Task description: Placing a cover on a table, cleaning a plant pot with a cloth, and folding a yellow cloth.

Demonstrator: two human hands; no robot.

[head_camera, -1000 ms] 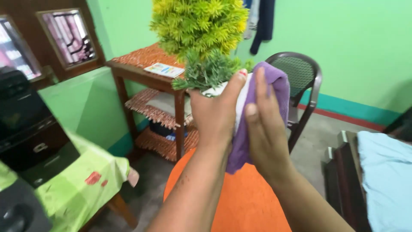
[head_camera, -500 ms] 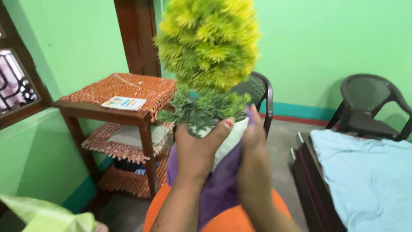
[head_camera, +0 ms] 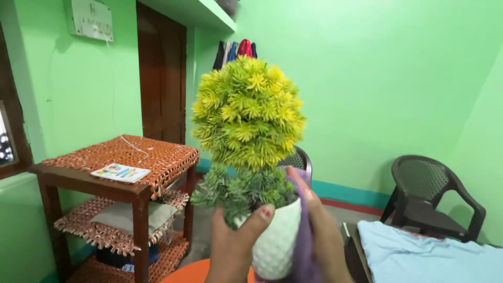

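Left hand point(head_camera: 236, 246) grips white pot point(head_camera: 275, 243) of plant point(head_camera: 247, 118), lifted upright so sides are reachable. Right hand point(head_camera: 322, 236) presses purple cloth point(head_camera: 305, 257) flat vs pot's right side.

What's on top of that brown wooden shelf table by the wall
On the wooden table lies an orange woven mat, with a small colourful card on it. The tabletop beneath the mat is covered.
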